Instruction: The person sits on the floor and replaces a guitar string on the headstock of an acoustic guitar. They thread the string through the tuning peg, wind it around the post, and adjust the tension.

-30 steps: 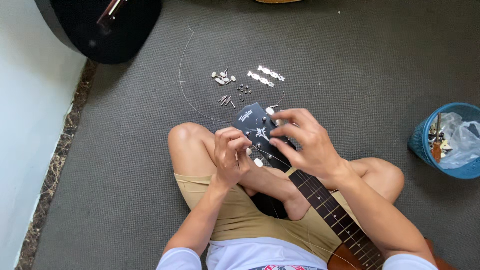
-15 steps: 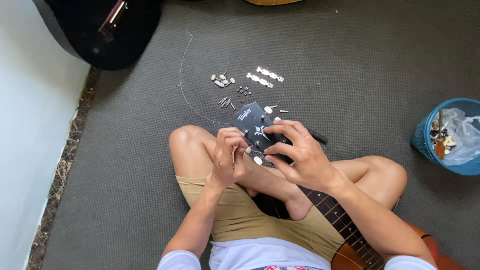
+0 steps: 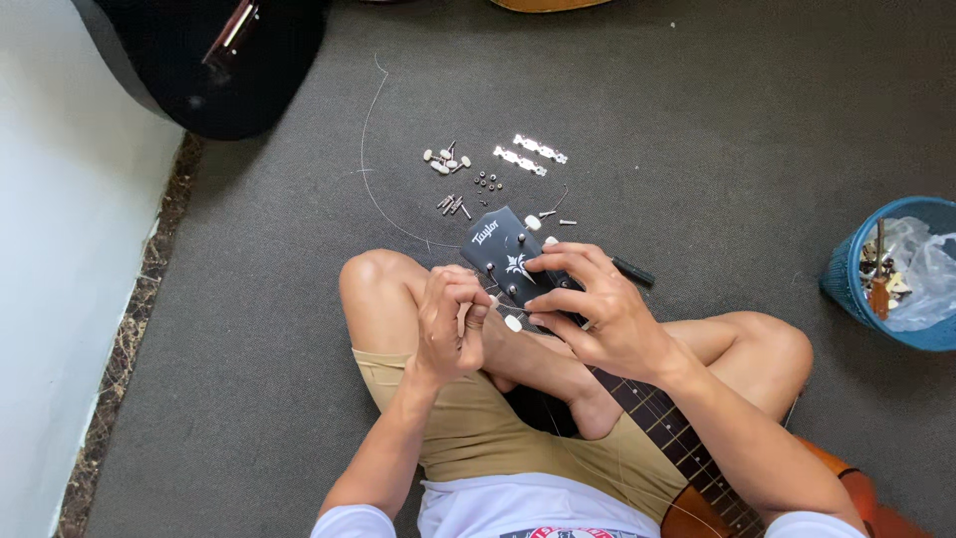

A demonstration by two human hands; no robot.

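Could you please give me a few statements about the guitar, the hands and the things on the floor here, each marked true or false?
1. The right hand lies over the black guitar headstock. True.
2. The left hand rests flat on the carpet. False: it is curled beside the headstock, above the person's legs.
3. Small tuner parts and two metal plates lie on the grey carpet beyond the headstock. True.
4. The blue basket stands by the wall on the person's left. False: it stands to the person's right.
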